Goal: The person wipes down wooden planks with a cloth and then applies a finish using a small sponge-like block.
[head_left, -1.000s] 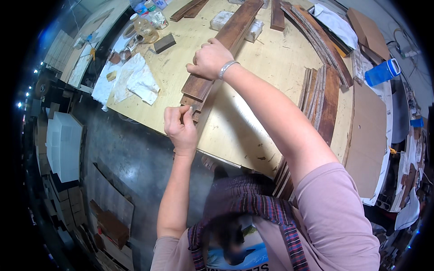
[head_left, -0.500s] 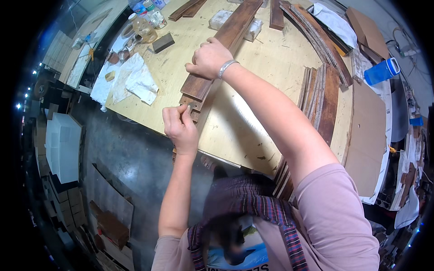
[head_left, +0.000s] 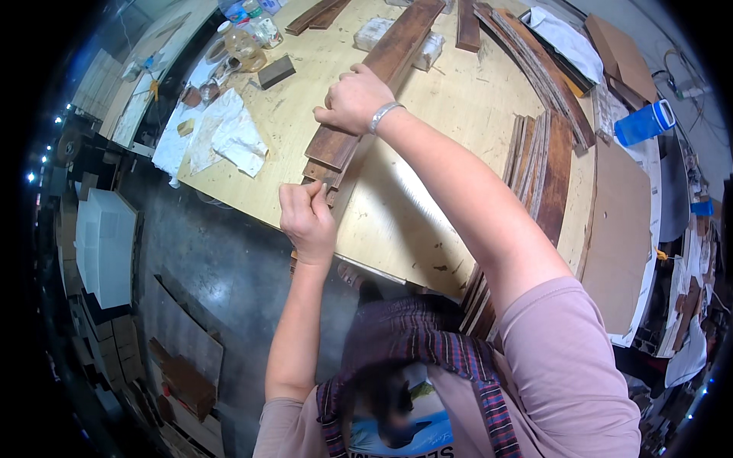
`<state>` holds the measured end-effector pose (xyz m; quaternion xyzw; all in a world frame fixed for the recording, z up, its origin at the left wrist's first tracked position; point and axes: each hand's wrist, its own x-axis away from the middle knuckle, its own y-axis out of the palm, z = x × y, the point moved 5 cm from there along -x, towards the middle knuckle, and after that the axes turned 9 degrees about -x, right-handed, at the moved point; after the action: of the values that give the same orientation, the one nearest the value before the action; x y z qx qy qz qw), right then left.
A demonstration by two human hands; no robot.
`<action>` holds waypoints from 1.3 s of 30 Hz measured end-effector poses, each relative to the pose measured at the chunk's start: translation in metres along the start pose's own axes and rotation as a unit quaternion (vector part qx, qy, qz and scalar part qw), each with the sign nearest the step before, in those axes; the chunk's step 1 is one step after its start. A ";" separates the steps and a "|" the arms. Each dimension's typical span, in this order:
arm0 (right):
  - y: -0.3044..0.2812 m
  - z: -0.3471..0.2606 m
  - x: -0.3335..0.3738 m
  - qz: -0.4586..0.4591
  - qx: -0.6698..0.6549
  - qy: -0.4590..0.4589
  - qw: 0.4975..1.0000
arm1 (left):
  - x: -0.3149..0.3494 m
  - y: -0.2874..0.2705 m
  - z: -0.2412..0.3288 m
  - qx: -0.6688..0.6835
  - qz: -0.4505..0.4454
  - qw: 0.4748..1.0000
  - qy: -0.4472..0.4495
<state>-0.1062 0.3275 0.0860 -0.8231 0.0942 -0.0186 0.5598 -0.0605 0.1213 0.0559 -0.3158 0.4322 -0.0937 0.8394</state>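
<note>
A stack of long reddish-brown wooden planks (head_left: 397, 42) slants across the worktable, its near ends stepped one below another. My right hand (head_left: 355, 101), with a silver bangle at the wrist, is closed over the top plank near its near end. My left hand (head_left: 307, 221) is at the stepped near ends, thumb and fingers pinched together against the lower planks. Whatever sits between those fingertips is too small or hidden to make out.
On the worktable (head_left: 290, 160) lie a stained white cloth (head_left: 238, 137), a dark block (head_left: 276, 72) and a plastic bottle (head_left: 243, 49). Wrapped blocks (head_left: 372, 32) sit under the planks. More planks (head_left: 546, 160) are stacked at right, near a blue jug (head_left: 644, 122) and cardboard (head_left: 622, 229).
My left hand has shifted slightly down and to the right, its fingertips still pinched at the plank ends. My right hand has stayed in place on the top plank.
</note>
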 end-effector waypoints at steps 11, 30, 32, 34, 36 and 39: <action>0.001 0.000 -0.001 0.012 0.003 -0.005 1.000 | -0.004 -0.010 0.005 0.002 -0.039 0.999 -0.017; 0.003 0.002 0.000 0.040 0.017 -0.041 0.998 | 0.067 -0.059 -0.077 0.226 -0.110 0.859 -0.447; 0.003 0.002 0.000 0.031 0.005 -0.031 0.999 | 0.056 -0.061 -0.106 0.180 -0.122 0.887 -0.406; 0.000 -0.002 -0.002 0.037 -0.001 -0.035 0.999 | 0.049 -0.052 -0.149 0.114 -0.134 0.909 -0.377; 0.004 -0.002 -0.006 0.060 0.005 -0.049 0.997 | 0.030 -0.035 -0.185 0.038 -0.140 0.930 -0.338; 0.003 0.000 -0.009 0.034 0.004 -0.042 0.999 | -0.009 -0.004 -0.217 -0.071 -0.221 0.928 -0.292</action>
<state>-0.1159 0.3276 0.0840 -0.8172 0.0990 0.0346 0.5668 -0.2358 0.0250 -0.0283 -0.4755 0.0922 -0.1499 0.8619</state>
